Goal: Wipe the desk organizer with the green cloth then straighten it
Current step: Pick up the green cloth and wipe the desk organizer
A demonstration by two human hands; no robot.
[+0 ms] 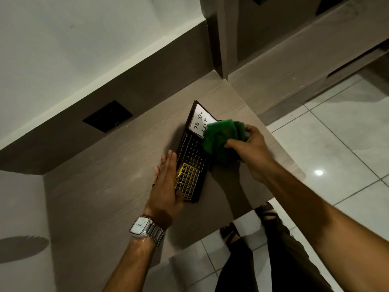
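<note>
While right hand [251, 148] clamps green cloth [223, 135] hiding desk organizer [190, 157] corner, left hand [166, 184] flat, fingers apart

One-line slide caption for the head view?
Right hand wipes desk organizer with green cloth; left hand steadies it.

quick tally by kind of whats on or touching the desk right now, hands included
desk organizer: 1
green cloth: 1, bunched in the right hand
hands: 2, left hand flat against the organizer's side, right hand
wristwatch: 1, on the left wrist
black wall socket plate: 1, above the desk, not on it
total: 6
</note>
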